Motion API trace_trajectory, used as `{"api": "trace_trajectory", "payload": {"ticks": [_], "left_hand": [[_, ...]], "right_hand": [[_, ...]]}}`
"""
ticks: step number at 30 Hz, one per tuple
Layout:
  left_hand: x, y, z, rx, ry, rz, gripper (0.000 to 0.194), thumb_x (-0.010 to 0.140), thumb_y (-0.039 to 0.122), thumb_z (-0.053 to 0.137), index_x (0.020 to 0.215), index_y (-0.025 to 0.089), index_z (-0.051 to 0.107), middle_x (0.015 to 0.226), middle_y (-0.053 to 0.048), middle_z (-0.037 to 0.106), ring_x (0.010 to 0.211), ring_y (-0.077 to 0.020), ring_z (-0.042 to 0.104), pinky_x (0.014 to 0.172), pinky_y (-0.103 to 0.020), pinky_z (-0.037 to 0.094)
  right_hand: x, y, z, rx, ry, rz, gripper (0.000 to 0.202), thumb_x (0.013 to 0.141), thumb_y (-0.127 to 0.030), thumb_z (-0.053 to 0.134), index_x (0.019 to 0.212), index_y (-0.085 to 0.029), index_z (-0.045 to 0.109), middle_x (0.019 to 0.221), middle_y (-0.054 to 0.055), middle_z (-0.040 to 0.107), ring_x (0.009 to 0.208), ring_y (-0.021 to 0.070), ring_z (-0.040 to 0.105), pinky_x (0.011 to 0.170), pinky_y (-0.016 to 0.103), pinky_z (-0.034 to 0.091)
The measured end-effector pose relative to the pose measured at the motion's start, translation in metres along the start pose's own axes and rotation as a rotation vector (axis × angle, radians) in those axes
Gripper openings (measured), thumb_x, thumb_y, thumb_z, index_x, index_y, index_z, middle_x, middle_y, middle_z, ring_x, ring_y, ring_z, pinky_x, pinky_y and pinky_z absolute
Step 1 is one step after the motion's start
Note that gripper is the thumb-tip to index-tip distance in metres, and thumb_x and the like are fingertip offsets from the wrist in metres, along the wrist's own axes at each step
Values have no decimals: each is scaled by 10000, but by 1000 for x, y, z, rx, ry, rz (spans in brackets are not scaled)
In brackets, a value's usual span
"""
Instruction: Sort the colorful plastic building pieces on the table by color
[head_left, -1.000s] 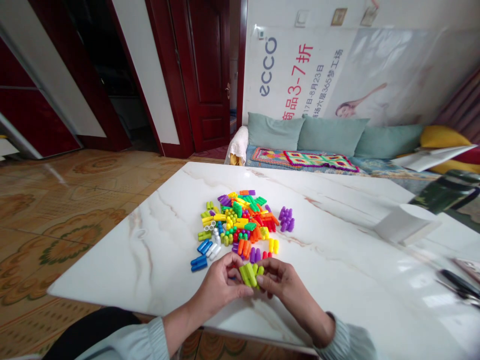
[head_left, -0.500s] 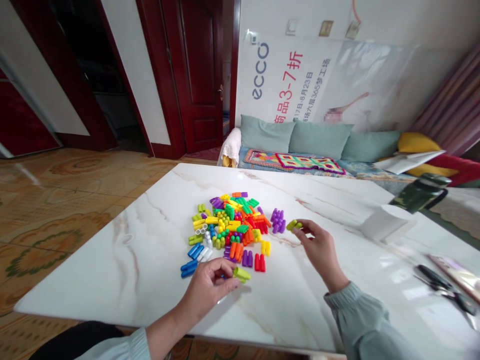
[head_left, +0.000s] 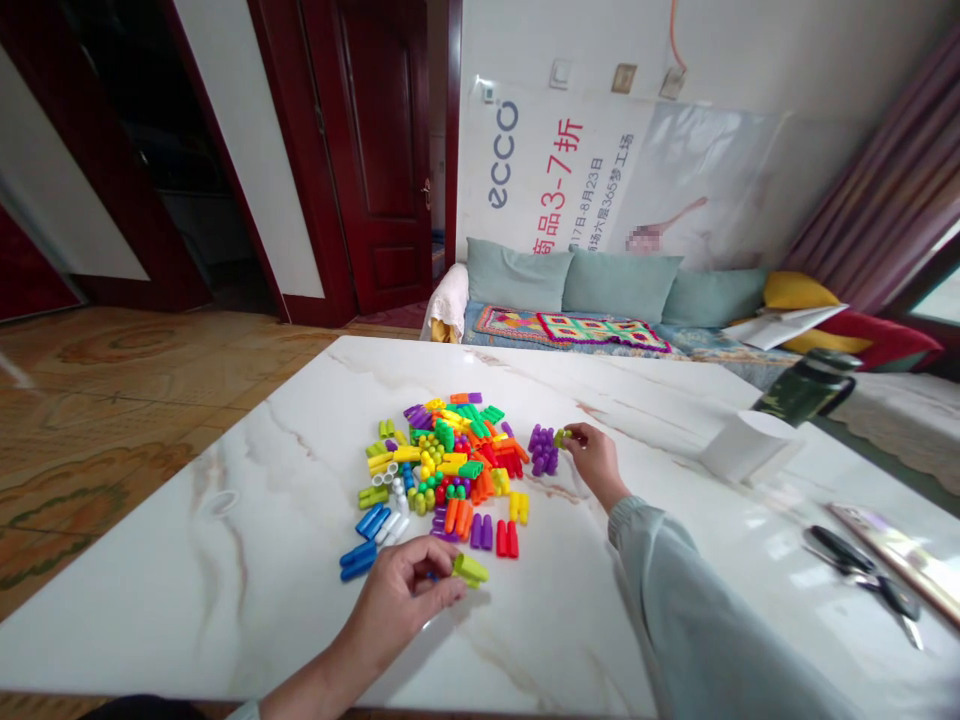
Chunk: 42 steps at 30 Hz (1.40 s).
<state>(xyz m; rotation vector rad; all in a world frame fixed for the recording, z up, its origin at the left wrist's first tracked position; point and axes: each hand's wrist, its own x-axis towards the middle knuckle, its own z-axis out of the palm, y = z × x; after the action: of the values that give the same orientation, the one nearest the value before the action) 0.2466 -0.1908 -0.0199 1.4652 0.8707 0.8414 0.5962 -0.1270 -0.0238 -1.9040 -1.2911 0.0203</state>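
My left hand pinches a lime-green toy block shaped like joined bullet tubes, just above the table's near side. Something blue shows partly behind its fingers. Farther off, my right hand grips another lime-green toy block, mostly covered by the fingertips. That piece is right beside a cluster of purple blocks; whether they touch, I cannot tell. Between the hands lies a heap of mixed-colour blocks. Red blocks and blue blocks lie at its near edge.
All this is on a white marble-patterned table. To the right are a white box-like object, a camouflage flask, black-handled scissors and a phone. A sofa with cushions stands behind the table.
My right hand has moved forward and left with its lime-green block, up to the purple cluster. The left hand keeps its hold. The camera view has shifted slightly.
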Motion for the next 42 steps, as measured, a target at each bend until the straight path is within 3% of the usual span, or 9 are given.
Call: {"api": "trace_trajectory", "payload": {"ticks": [13, 17, 20, 25, 28, 32, 36, 39, 42], "left_hand": [[-1, -4, 0, -33, 4, -26, 220, 650, 240, 802, 656, 141, 604, 873, -64, 684, 647, -137, 630, 594, -219, 527], [-2, 0, 1, -87, -2, -25, 240, 643, 267, 822, 667, 144, 618, 875, -64, 686, 696, -162, 665, 645, -247, 562], [-4, 7, 4, -176, -15, -35, 266, 640, 304, 838, 678, 141, 631, 869, -60, 689, 721, -182, 690, 704, -289, 582], [-9, 19, 20, -388, 64, -109, 318, 645, 351, 852, 720, 135, 630, 745, -67, 724, 744, -223, 721, 692, -295, 575], [-11, 19, 36, -556, 179, -125, 318, 641, 325, 864, 745, 133, 632, 765, -58, 735, 771, -200, 722, 758, -293, 570], [-9, 12, 58, -673, 269, -119, 313, 624, 308, 875, 750, 127, 653, 756, -40, 732, 727, -149, 706, 766, -259, 566], [-3, 7, 77, -637, 329, -114, 325, 615, 340, 870, 747, 122, 669, 731, -44, 723, 704, -155, 701, 760, -277, 572], [-1, 3, 88, -475, 303, -88, 325, 668, 378, 820, 813, 121, 685, 753, -77, 727, 717, -194, 705, 729, -318, 586], [-3, -6, 94, -188, 221, -3, 255, 733, 301, 745, 927, 142, 704, 855, -96, 734, 771, -204, 700, 713, -300, 584]], "right_hand": [[-9, -7, 3, -51, -20, 25, 197, 755, -226, 595, 912, -192, 710, 891, 69, 725, 730, 194, 638, 663, 301, 447], [-24, -26, -14, -32, 65, 15, 285, 797, -241, 566, 1060, -173, 653, 1060, 103, 680, 768, 188, 622, 705, 319, 460], [-60, -56, -27, 164, 84, -40, 269, 871, -315, 533, 1086, -173, 609, 1085, 101, 663, 756, 167, 606, 671, 292, 473], [-137, -112, -33, 565, -401, -92, 280, 903, -426, 563, 1036, -192, 639, 934, 62, 695, 759, 171, 629, 688, 283, 495], [-157, -124, -28, 669, -486, -48, 323, 830, -435, 666, 1039, -189, 648, 917, 57, 698, 756, 181, 635, 687, 292, 504], [-156, -119, -21, 759, -470, 31, 314, 774, -414, 726, 975, -180, 666, 880, 57, 703, 767, 193, 638, 704, 303, 508], [-152, -109, -23, 840, -479, 93, 277, 766, -406, 722, 911, -176, 673, 827, 51, 702, 698, 177, 630, 647, 291, 507], [-144, -99, -31, 799, -466, 64, 229, 785, -369, 687, 907, -177, 670, 801, 44, 697, 644, 161, 618, 599, 278, 495], [-116, -79, -44, 611, -369, -62, 207, 829, -317, 607, 964, -179, 682, 842, 52, 700, 647, 155, 624, 583, 267, 479]]}}
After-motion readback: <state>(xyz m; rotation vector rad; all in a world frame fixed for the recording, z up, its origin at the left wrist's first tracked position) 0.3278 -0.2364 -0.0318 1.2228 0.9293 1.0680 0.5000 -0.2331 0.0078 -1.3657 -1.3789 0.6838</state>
